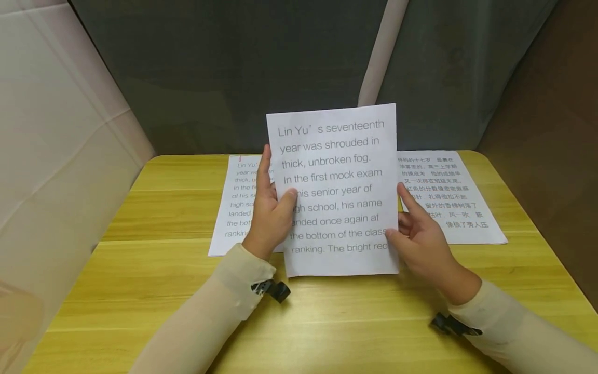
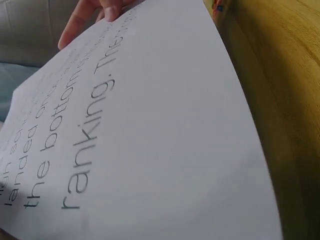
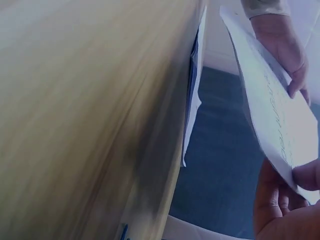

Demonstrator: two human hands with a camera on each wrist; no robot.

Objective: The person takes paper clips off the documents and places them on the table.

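A white sheet (image 1: 336, 192) printed with large English text stands upright over the yellow wooden table (image 1: 163, 291), its bottom edge near the tabletop. My left hand (image 1: 271, 208) pinches its left edge, thumb on the front and fingers behind. My right hand (image 1: 418, 236) pinches the lower right edge the same way. The left wrist view is filled by the sheet (image 2: 150, 130), with the right hand's fingertips (image 2: 82, 20) at its far edge. In the right wrist view the sheet (image 3: 270, 105) is seen edge-on, between the right thumb (image 3: 307, 175) and the left hand (image 3: 285, 45).
Two more printed sheets lie flat on the table behind the held one: an English one (image 1: 238, 202) at the left and a Chinese one (image 1: 448, 200) at the right. A dark curtain (image 1: 233, 72) and a pale pole (image 1: 380, 52) stand behind the table.
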